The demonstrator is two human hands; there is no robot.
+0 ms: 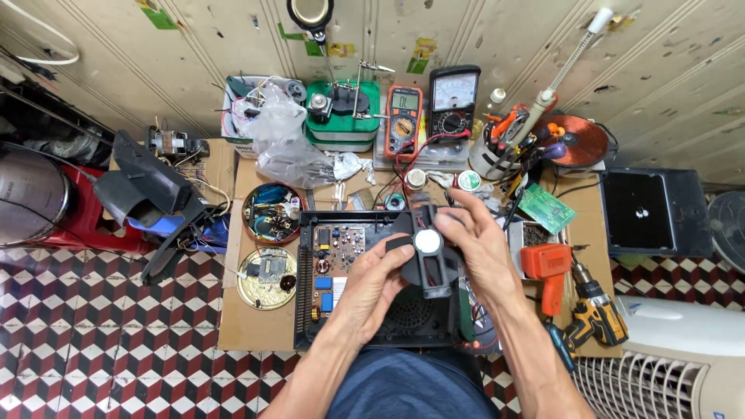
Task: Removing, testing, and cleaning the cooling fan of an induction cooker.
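Nearest, the person's blue lap sits at the bottom edge, with both forearms reaching up from it. The left hand (372, 283) has its grip clamped on the lower left edge of a black fan (425, 260), a round plastic part with a white hub in its middle. The right hand (479, 244) has its grip clamped on the fan's upper right edge, fingers curled over the top. The fan is held just above an open black case (306, 310) that lies on a sheet of cardboard (248, 326) on the tiled floor (93, 341). Inside the case, left of the fan, a circuit board (337, 248) shows.

To the right of the hands lie an orange drill (549, 268) and a yellow drill (594, 310), with a white ribbed appliance (660, 365) beyond them. To the left, two round tins (268, 278) hold small parts.

Farther off, a green board (547, 208) lies near a cup of tools (504, 140). Along the wall stand an orange meter (403, 120), a black meter (452, 101), a green box (341, 120), a clear bag (283, 140) and a copper coil (580, 140).
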